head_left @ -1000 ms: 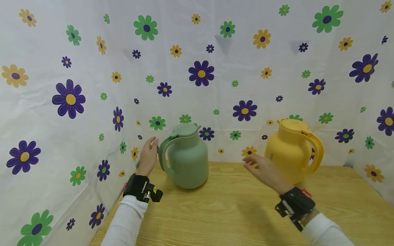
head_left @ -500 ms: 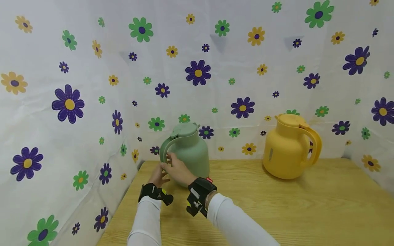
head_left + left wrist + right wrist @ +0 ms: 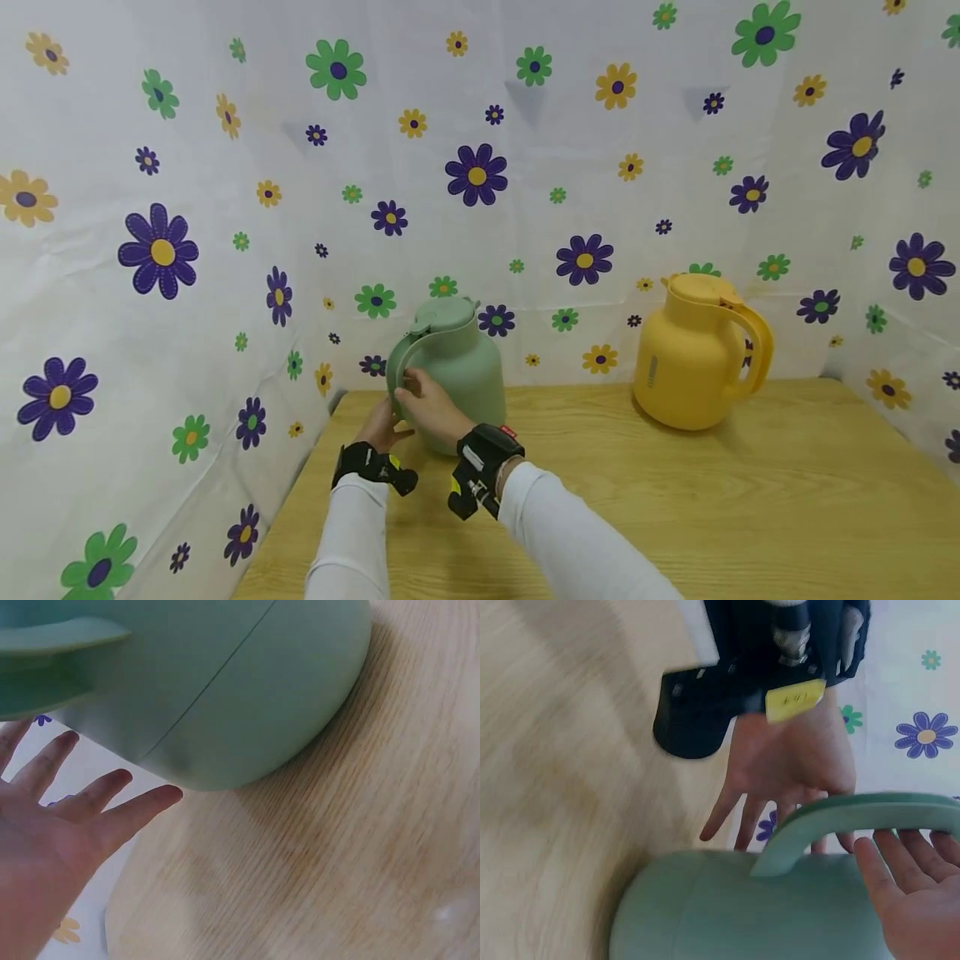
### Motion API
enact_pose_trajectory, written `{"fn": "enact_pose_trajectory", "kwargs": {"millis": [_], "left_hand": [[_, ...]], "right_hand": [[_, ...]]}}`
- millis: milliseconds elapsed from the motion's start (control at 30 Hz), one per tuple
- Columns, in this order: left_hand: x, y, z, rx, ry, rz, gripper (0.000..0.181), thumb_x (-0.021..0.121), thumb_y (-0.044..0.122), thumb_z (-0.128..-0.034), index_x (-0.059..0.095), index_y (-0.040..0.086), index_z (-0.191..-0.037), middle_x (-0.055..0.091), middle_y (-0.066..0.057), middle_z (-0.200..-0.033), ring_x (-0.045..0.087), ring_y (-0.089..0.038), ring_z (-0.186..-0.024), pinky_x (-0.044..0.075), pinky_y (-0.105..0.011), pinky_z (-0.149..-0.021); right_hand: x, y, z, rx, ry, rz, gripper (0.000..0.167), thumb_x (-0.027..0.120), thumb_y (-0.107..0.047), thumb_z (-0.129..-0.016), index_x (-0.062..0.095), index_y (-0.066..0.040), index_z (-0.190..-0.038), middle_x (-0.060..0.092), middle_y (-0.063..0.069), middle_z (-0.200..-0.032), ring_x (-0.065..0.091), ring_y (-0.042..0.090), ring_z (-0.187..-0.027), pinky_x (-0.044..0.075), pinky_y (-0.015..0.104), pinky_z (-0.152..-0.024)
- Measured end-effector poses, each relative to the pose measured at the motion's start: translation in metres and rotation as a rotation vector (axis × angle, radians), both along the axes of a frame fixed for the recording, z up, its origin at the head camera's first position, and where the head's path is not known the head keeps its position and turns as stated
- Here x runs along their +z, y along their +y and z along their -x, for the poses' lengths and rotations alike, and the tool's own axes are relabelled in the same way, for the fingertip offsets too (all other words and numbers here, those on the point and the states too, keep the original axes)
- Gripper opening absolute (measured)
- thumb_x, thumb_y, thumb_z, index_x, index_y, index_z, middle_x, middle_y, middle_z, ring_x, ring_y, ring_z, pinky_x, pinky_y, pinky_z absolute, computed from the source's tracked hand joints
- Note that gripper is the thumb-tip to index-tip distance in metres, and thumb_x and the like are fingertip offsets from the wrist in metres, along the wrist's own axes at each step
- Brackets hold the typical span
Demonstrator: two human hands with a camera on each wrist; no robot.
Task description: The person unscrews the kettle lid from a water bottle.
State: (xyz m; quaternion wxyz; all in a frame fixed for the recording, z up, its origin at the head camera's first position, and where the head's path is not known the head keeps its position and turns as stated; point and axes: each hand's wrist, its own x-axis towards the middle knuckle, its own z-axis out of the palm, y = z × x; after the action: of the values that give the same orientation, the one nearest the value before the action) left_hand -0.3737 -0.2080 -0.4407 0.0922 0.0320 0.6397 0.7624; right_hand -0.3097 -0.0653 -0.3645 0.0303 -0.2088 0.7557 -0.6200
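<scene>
A sage-green thermos jug (image 3: 468,379) stands upright on the table, its handle (image 3: 398,367) pointing left. My right hand (image 3: 433,408) reaches across its front. In the right wrist view, that hand's nearly straight fingers (image 3: 907,862) meet the inner side of the handle; its thumb is not clearly seen. My left hand (image 3: 378,427) is beside the handle's lower outer side. The left wrist view shows its fingers (image 3: 135,814) spread and straight next to the jug's body, without a grip; whether they touch it I cannot tell.
A yellow thermos jug (image 3: 686,358) stands at the back right with its handle to the right. Flower-printed white cloth (image 3: 517,225) walls the wooden table (image 3: 637,500) at the back and on both sides. Each wrist wears a black camera mount (image 3: 487,458).
My right hand has swung left from beside the yellow jug to the green jug's handle. My left hand has come lower and rightward, close to it. Both jugs stay standing.
</scene>
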Motion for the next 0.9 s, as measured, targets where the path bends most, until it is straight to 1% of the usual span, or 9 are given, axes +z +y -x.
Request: {"fn": "enact_pose_trajectory", "kwargs": {"millis": [100,267,333,400,500,600,733,833,900], "left_hand": [[-0.003,-0.002,0.0,-0.016,0.008,0.007,0.058,0.033,0.037,-0.1002,0.011,0.01,-0.147,0.007,-0.015,-0.15,0.006,-0.04,-0.134,0.016,-0.064,-0.097],[-0.008,-0.005,0.002,-0.048,0.007,0.004,0.068,0.041,0.046,-0.0958,0.011,0.015,-0.148,0.002,-0.012,-0.151,0.004,-0.044,-0.132,0.014,-0.067,-0.095],[-0.01,-0.004,0.003,-0.06,0.006,0.007,0.073,0.045,0.052,-0.092,0.014,0.016,-0.148,0.003,-0.012,-0.151,0.004,-0.046,-0.131,0.014,-0.068,-0.094],[-0.011,-0.004,0.004,-0.069,0.005,0.014,0.076,0.049,0.054,-0.089,0.016,0.018,-0.147,0.002,-0.011,-0.151,0.003,-0.048,-0.131,0.015,-0.069,-0.093],[-0.012,-0.003,0.003,-0.08,0.005,0.022,0.076,0.05,0.055,-0.0883,0.018,0.019,-0.147,0.002,-0.009,-0.151,0.003,-0.049,-0.13,0.018,-0.07,-0.091],[-0.012,-0.002,0.001,-0.079,0.009,0.041,0.071,0.046,0.052,-0.0915,0.016,0.02,-0.147,0.001,-0.008,-0.152,0.003,-0.049,-0.13,0.022,-0.07,-0.09],[-0.01,0.001,-0.005,-0.057,0.025,0.046,0.065,0.041,0.045,-0.0963,0.013,0.018,-0.148,0.001,-0.012,-0.151,0.005,-0.052,-0.129,0.024,-0.07,-0.089],[-0.01,0.006,-0.011,-0.029,0.026,0.026,0.066,0.041,0.043,-0.0971,0.01,0.014,-0.148,0.0,-0.014,-0.151,0.005,-0.052,-0.129,0.024,-0.07,-0.088],[-0.01,0.01,-0.014,-0.009,0.027,0.022,0.07,0.041,0.044,-0.0965,0.006,0.012,-0.148,-0.003,-0.015,-0.151,0.001,-0.051,-0.129,0.024,-0.07,-0.088]], "right_hand": [[-0.003,0.004,0.0,-0.015,0.006,-0.006,0.038,0.044,-0.018,-0.099,0.04,-0.001,-0.132,0.05,0.016,-0.126,0.045,0.029,-0.117,0.037,0.041,-0.095],[-0.009,0.008,-0.001,-0.032,0.01,0.001,0.036,0.042,-0.022,-0.1,0.042,-0.002,-0.129,0.049,0.016,-0.125,0.046,0.031,-0.116,0.039,0.045,-0.092],[-0.011,0.01,-0.002,-0.032,0.022,0.018,0.034,0.041,-0.021,-0.1,0.043,-0.001,-0.128,0.049,0.018,-0.124,0.046,0.033,-0.115,0.04,0.047,-0.091],[-0.012,0.012,-0.002,-0.019,0.039,0.036,0.032,0.041,-0.019,-0.1,0.043,0.0,-0.126,0.049,0.018,-0.123,0.046,0.034,-0.114,0.041,0.048,-0.09],[-0.013,0.016,-0.005,0.0,0.074,0.038,0.031,0.04,-0.017,-0.1,0.042,0.0,-0.126,0.05,0.019,-0.121,0.047,0.034,-0.112,0.042,0.047,-0.088],[-0.013,0.02,-0.007,0.016,0.081,0.041,0.03,0.039,-0.017,-0.101,0.042,-0.001,-0.126,0.049,0.018,-0.121,0.048,0.033,-0.112,0.043,0.045,-0.086],[-0.014,0.027,-0.009,0.036,0.054,0.073,0.03,0.036,-0.017,-0.101,0.041,-0.002,-0.126,0.047,0.018,-0.122,0.048,0.033,-0.111,0.045,0.045,-0.085],[-0.015,0.034,-0.012,0.038,0.059,0.085,0.03,0.036,-0.017,-0.101,0.041,-0.002,-0.126,0.047,0.018,-0.121,0.048,0.033,-0.11,0.045,0.046,-0.084],[-0.015,0.037,-0.015,0.026,0.074,0.079,0.03,0.036,-0.018,-0.101,0.041,-0.001,-0.126,0.047,0.019,-0.119,0.048,0.033,-0.108,0.045,0.046,-0.083]]}}
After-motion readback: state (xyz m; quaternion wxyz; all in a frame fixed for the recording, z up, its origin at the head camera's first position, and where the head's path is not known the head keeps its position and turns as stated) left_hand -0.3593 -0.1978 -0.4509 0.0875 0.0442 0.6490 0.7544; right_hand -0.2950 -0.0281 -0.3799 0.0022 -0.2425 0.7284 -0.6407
